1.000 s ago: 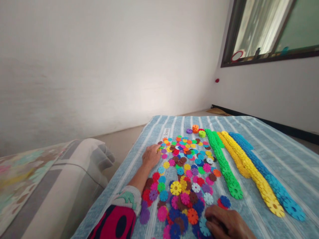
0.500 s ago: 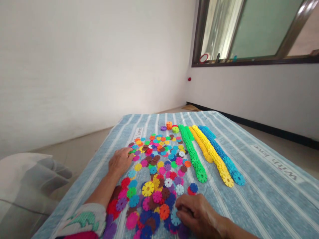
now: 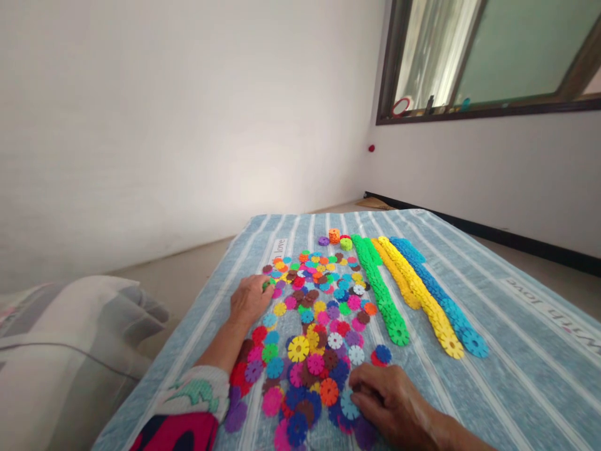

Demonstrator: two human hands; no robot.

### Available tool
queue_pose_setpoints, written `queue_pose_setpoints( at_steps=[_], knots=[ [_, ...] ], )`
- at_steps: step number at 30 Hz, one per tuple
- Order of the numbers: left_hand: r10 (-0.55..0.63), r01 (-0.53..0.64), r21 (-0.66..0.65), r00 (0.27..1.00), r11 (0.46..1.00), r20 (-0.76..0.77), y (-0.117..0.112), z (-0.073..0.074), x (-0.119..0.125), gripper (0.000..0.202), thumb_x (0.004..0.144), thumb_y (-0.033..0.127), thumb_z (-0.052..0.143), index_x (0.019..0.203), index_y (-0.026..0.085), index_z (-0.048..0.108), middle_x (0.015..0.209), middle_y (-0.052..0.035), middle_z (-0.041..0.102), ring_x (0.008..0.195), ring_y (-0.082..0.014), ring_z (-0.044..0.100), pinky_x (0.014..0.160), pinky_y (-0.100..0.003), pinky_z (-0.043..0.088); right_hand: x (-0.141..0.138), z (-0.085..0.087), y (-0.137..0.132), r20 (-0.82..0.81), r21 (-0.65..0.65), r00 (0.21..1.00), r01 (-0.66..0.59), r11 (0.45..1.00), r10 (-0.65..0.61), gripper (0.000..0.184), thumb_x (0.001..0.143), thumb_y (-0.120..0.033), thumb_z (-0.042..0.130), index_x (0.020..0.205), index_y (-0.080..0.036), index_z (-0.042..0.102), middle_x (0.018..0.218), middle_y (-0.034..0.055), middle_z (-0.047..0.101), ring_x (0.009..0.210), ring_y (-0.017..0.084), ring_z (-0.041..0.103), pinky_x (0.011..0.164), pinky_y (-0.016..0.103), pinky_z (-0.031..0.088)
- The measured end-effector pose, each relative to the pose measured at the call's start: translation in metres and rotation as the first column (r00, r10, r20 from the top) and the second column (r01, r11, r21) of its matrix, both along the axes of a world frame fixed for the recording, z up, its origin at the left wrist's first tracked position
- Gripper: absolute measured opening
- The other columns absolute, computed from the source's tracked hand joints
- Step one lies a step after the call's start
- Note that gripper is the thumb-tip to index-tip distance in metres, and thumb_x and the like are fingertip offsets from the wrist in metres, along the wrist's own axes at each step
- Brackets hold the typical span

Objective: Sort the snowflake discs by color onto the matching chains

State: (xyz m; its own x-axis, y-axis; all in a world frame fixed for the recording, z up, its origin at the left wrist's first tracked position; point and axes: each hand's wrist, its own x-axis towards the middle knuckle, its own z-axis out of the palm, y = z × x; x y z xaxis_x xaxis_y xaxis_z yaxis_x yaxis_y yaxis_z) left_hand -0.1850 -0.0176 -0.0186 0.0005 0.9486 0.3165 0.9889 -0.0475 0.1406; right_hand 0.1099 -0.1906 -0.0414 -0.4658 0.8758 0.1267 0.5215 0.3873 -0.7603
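Note:
Loose, notched plastic flower discs [image 3: 298, 348] in many colours lie in a wide scatter down the middle of the cloth. At the left edge of that scatter, my left hand [image 3: 251, 300] has its fingers closed on a green disc [image 3: 266, 285], which shows only partly at the fingertips. My right hand [image 3: 392, 398] rests low at the near right side of the pile, fingers curled. Its thumb and fingertips meet the edge of a light blue disc [image 3: 349, 404]; what lies inside the fingers is hidden.
Long overlapping rows of green [image 3: 380, 291], yellow [image 3: 429, 304] and blue discs [image 3: 441, 300] run along the right. Beyond the scatter are a small orange stack [image 3: 333, 236], a purple disc [image 3: 323, 240] and lime discs [image 3: 346, 243]. A striped blue cloth [image 3: 507, 376] covers the table; a pale draped object [image 3: 84, 338] stands left.
The view has swung slightly left, so everything appears further right. Both hands keep nearly the same places among the discs.

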Motion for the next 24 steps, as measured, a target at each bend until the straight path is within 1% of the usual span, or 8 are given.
queue_pose_setpoints(
  at_steps=[4, 8, 12, 16, 18, 20, 22, 24],
  knots=[
    [0.015, -0.014, -0.013, 0.999, 1.0, 0.035, -0.002, -0.003, 0.001, 0.027, 0.082, 0.032, 0.05, 0.103, 0.023, 0.066, 0.11, -0.0058, 0.069, 0.104, -0.0245, 0.058, 0.085, -0.032, 0.046, 0.001, -0.007, 0.001, 0.024, 0.005, 1.0, -0.021, 1.0, 0.021, 0.009, 0.081, -0.021, 0.047, 0.08, -0.018, 0.055, 0.06, -0.0056, 0.041, 0.054, 0.01, 0.038, 0.054, 0.022, 0.028],
    [-0.014, 0.014, -0.003, 0.997, 1.0, 0.078, -0.001, -0.007, -0.001, 0.036, 0.081, 0.027, 0.054, 0.116, 0.024, 0.062, 0.12, -0.0056, 0.066, 0.11, -0.0239, 0.057, 0.091, -0.032, 0.045, 0.002, -0.011, 0.001, 0.023, -0.01, 0.999, -0.028, 1.0, 0.028, 0.011, 0.083, -0.024, 0.046, 0.081, -0.018, 0.055, 0.059, -0.0055, 0.041, 0.054, 0.01, 0.038, 0.053, 0.022, 0.028],
    [-0.035, 0.033, 0.015, 0.991, 0.999, 0.127, 0.0, -0.008, -0.002, 0.042, 0.079, 0.021, 0.057, 0.121, 0.021, 0.059, 0.123, -0.0068, 0.064, 0.114, -0.0214, 0.056, 0.096, -0.03, 0.042, 0.002, -0.013, 0.001, 0.023, -0.012, 0.999, -0.035, 0.999, 0.035, 0.011, 0.085, -0.025, 0.045, 0.081, -0.019, 0.054, 0.059, -0.0058, 0.039, 0.053, 0.01, 0.037, 0.053, 0.022, 0.028],
    [-0.008, 0.007, 0.001, 0.987, 1.0, 0.161, 0.001, -0.008, -0.003, 0.041, 0.077, 0.023, 0.059, 0.118, 0.022, 0.061, 0.12, -0.0077, 0.065, 0.109, -0.0199, 0.059, 0.093, -0.028, 0.043, 0.002, -0.014, 0.0, 0.03, -0.015, 0.999, -0.026, 1.0, 0.026, 0.011, 0.085, -0.026, 0.045, 0.082, -0.019, 0.054, 0.059, -0.0055, 0.041, 0.054, 0.01, 0.038, 0.053, 0.022, 0.029],
    [0.008, -0.008, -0.002, 0.98, 1.0, 0.199, 0.002, -0.009, -0.005, 0.038, 0.075, 0.024, 0.061, 0.112, 0.021, 0.063, 0.117, -0.0072, 0.066, 0.104, -0.0196, 0.061, 0.09, -0.028, 0.044, 0.002, -0.014, 0.0, 0.031, -0.014, 0.999, -0.023, 1.0, 0.024, 0.011, 0.086, -0.025, 0.045, 0.082, -0.019, 0.054, 0.059, -0.0055, 0.041, 0.054, 0.01, 0.038, 0.053, 0.022, 0.029],
    [0.025, -0.025, -0.004, 0.963, 1.0, 0.267, 0.004, -0.011, -0.008, 0.033, 0.072, 0.023, 0.061, 0.104, 0.02, 0.065, 0.108, -0.0058, 0.069, 0.098, -0.0191, 0.062, 0.087, -0.027, 0.045, 0.002, -0.015, -0.001, 0.026, 0.001, 0.999, -0.022, 1.0, 0.022, 0.011, 0.086, -0.025, 0.045, 0.082, -0.019, 0.054, 0.059, -0.0057, 0.041, 0.054, 0.01, 0.038, 0.053, 0.022, 0.029],
    [0.033, -0.035, -0.002, 0.93, 0.999, 0.366, 0.005, -0.012, -0.01, 0.026, 0.069, 0.023, 0.061, 0.094, 0.019, 0.066, 0.096, -0.0036, 0.071, 0.09, -0.0187, 0.064, 0.082, -0.028, 0.047, 0.001, -0.015, -0.001, 0.016, 0.019, 1.0, -0.014, 1.0, 0.013, 0.011, 0.086, -0.025, 0.045, 0.082, -0.019, 0.054, 0.058, -0.0059, 0.041, 0.053, 0.01, 0.038, 0.052, 0.022, 0.029],
    [0.024, -0.033, 0.01, 0.869, 0.999, 0.495, 0.005, -0.012, -0.012, 0.021, 0.066, 0.024, 0.061, 0.085, 0.018, 0.066, 0.084, -0.0022, 0.071, 0.083, -0.0187, 0.065, 0.078, -0.028, 0.048, 0.001, -0.015, -0.001, 0.009, 0.03, 1.0, -0.003, 1.0, 0.003, 0.012, 0.086, -0.025, 0.045, 0.082, -0.019, 0.054, 0.057, -0.0058, 0.042, 0.052, 0.01, 0.038, 0.052, 0.022, 0.029]
  ],
)
